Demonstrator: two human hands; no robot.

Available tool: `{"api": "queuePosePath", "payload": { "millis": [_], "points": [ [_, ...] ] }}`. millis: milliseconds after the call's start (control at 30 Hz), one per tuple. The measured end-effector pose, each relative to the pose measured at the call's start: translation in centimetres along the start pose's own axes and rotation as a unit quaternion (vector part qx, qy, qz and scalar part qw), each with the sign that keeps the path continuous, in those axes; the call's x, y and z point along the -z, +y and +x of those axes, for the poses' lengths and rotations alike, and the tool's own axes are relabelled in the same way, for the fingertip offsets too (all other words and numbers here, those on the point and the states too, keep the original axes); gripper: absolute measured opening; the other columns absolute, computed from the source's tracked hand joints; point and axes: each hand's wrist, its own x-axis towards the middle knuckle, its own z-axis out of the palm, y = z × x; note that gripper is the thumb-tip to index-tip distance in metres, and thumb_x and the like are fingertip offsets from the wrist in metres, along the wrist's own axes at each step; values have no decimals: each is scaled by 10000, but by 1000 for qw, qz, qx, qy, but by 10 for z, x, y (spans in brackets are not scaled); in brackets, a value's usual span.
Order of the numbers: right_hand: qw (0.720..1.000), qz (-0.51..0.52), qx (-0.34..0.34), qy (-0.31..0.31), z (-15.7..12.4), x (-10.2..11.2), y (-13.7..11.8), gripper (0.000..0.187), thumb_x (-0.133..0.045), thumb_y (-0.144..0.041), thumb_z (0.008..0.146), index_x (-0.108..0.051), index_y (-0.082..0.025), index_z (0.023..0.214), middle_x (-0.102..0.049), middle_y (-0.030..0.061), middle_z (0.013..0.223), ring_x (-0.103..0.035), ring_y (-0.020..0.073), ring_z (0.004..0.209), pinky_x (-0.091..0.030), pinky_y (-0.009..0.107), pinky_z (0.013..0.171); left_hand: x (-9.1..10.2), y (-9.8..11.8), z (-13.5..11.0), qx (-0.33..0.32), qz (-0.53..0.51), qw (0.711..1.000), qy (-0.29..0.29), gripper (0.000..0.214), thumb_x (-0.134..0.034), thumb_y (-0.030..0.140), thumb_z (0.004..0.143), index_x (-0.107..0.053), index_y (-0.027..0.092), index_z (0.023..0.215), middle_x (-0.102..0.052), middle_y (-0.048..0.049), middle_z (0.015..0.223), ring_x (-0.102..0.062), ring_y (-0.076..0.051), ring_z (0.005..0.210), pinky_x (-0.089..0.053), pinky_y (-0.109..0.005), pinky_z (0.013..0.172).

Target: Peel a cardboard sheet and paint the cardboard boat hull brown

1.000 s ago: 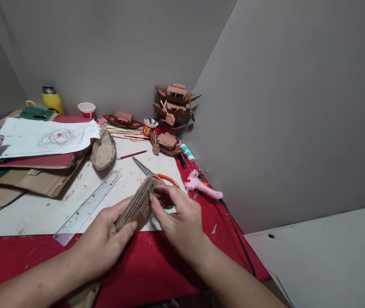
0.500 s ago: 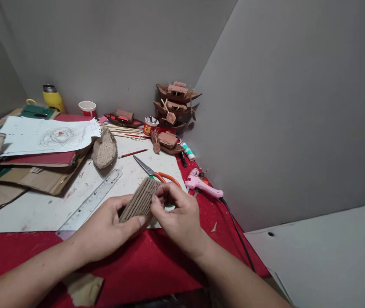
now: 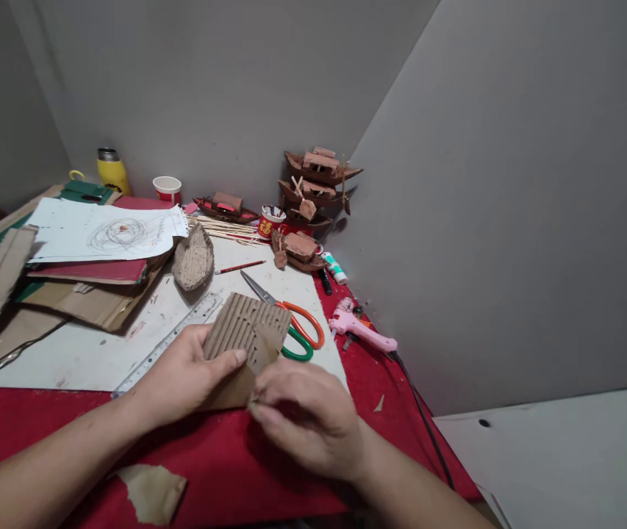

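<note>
My left hand (image 3: 189,375) grips a piece of ribbed corrugated cardboard (image 3: 244,327) from the left, thumb pressed on its face. My right hand (image 3: 307,415) is closed in a pinch on the smooth brown paper layer (image 3: 230,393) at the piece's lower edge, which hangs peeled away from the ribs. Both hands hover over the red tablecloth (image 3: 225,470) near the front edge of the table. A steel ruler (image 3: 175,338) lies just behind my left hand, and orange-and-green scissors (image 3: 291,323) lie right of the cardboard.
A cardboard boat hull (image 3: 195,258), a red pencil (image 3: 240,266), a pink glue gun (image 3: 362,329) with its cord, model boats (image 3: 316,191), sticks, cups, a yellow flask (image 3: 112,170) and stacked cardboard with a drawing (image 3: 104,234) fill the table. A torn paper scrap (image 3: 151,491) lies in front. Grey walls close in behind and right.
My right hand has moved from the cardboard's upper right edge down to its lower edge, pulling the paper layer away. The cardboard now faces me more flatly. The camera shifted slightly left.
</note>
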Motion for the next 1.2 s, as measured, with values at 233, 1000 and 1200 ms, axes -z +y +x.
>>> {"api": "queuePosePath", "payload": {
  "millis": [233, 1000, 1200],
  "points": [
    [982, -97, -115, 110, -2, -3, 10, 156, -617, -96, 835, -622, -196, 955, -668, 20, 794, -625, 123, 672, -526, 224, 618, -2, -6, 2, -5, -51, 998, -31, 243, -642, 277, 815, -639, 158, 1027, -703, -19, 911, -620, -166, 855, -503, -246, 765],
    [988, -80, 84, -100, -9, -18, 4, 195, -525, -220, 910, -503, -202, 718, -566, -5, 606, -514, 131, 550, -417, 256, 526, -1, -1, 1, -46, -1, 995, 84, 185, -670, 303, 782, -633, 144, 868, -661, 8, 776, -566, -119, 675, -471, -189, 607],
    [977, -76, 54, -191, -11, -21, 1, 134, -502, -114, 857, -584, -161, 952, -675, 47, 789, -614, 148, 680, -480, 252, 594, 12, 5, 3, -4, -55, 994, 91, 252, -748, 324, 716, -679, 139, 873, -700, -5, 798, -592, -115, 660, -485, -190, 613]
  ]
}}
